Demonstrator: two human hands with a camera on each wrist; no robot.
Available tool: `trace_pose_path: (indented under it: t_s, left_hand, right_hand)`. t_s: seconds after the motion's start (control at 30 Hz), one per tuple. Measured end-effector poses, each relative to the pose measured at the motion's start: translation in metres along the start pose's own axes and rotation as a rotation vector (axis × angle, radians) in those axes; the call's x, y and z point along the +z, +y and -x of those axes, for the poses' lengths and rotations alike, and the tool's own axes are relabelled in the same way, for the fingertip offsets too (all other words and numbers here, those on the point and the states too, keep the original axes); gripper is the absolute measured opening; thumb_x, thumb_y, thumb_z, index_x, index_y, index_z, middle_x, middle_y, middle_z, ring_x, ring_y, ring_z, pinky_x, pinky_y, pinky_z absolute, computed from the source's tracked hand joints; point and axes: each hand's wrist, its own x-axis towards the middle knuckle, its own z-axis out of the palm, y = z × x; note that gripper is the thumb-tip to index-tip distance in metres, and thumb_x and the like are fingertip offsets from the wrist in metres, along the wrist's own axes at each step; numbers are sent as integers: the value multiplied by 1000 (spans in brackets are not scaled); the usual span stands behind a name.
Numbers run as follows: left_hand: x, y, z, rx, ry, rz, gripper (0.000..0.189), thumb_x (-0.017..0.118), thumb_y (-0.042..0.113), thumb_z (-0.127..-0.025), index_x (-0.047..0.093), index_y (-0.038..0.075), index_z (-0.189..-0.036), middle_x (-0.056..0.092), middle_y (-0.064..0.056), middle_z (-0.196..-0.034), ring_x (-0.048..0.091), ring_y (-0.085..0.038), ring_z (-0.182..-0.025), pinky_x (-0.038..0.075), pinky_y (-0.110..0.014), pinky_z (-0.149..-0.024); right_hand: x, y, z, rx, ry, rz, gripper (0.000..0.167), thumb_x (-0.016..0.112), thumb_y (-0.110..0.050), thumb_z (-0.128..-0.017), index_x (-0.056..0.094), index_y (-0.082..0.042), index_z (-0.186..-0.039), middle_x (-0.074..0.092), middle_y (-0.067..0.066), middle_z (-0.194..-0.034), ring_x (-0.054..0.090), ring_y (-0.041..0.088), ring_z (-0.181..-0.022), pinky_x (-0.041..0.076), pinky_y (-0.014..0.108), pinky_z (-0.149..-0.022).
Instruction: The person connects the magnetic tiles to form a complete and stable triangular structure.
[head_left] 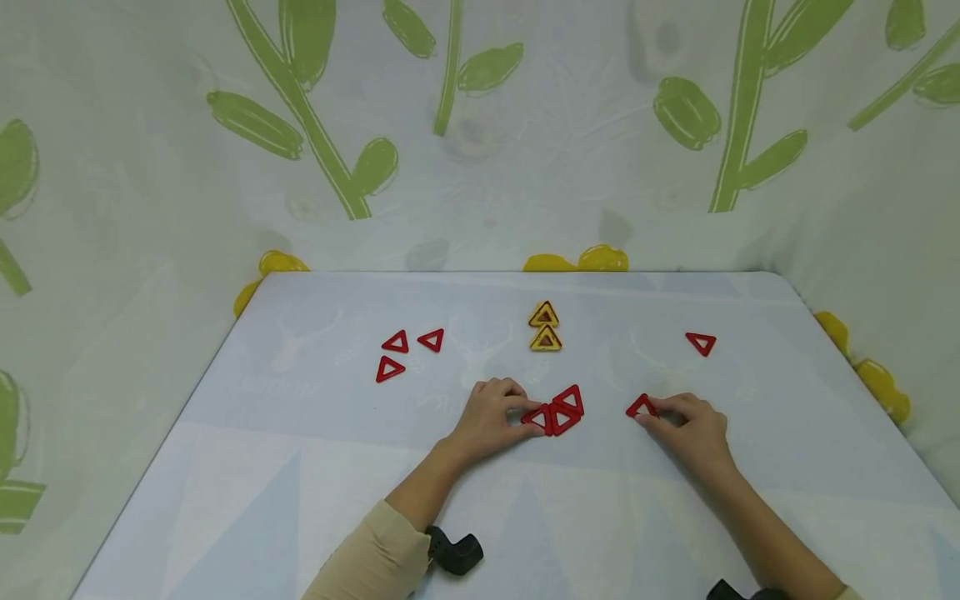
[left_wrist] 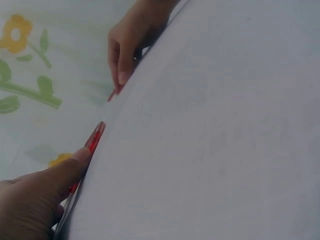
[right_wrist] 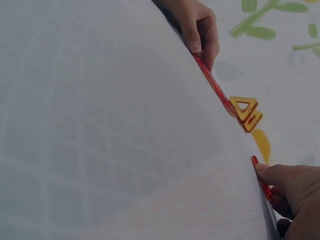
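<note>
My left hand (head_left: pixel 491 419) pinches a red triangle tile (head_left: pixel 537 418) between thumb and fingers, flat near the table surface. That tile lies edge to edge with a second red triangle (head_left: pixel 563 419), and another red triangle (head_left: pixel 570 400) adjoins it above, so the three form a joined cluster. To the right, my right hand (head_left: pixel 692 432) pinches a separate red triangle (head_left: pixel 642 406) by its right side, a short gap from the cluster. In the right wrist view the thumb presses on this red tile (right_wrist: pixel 261 178).
Two yellow triangle pieces (head_left: pixel 545 326) stand one behind the other at the table's back middle. Several loose red triangles (head_left: pixel 390 368) lie at the back left, and one red triangle (head_left: pixel 701 343) at the back right. A patterned curtain (head_left: pixel 480 192) borders the white table (head_left: pixel 337 467).
</note>
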Motion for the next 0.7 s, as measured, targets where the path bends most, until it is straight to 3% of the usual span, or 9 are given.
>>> trace_pose_path:
  t_s: [0.13,0.3,0.7]
  left_hand:
    - [0,1,0,2,-10,-7,35,77,39,-75,75,20,-104,59,4,-94,52,-12,-88,39,-36,-85]
    - [-1,0,-1,16,-20,-17,32,76,37,-78,75,20,-105,59,4,-95,52,-13,-89,38,-36,-85]
    - [-2,2,0,27,-9,-10,33,77,37,-77,75,20,-104,58,4,-93,52,-12,-88,38,-35,-83]
  right_hand:
    - [7,-5,2,-18,5,2,32,77,-29,-78,74,-7,-102,68,7,-94,50,10,-85,39,25,-66]
    - [15,-9,4,-62,8,-30,31,78,-23,-77,73,-4,-101,67,10,-93,53,23,-87,26,39,-74]
    - [29,-19,10,-70,-21,-49,32,79,-27,-76,73,-7,-101,66,6,-94,54,23,-91,24,40,-75]
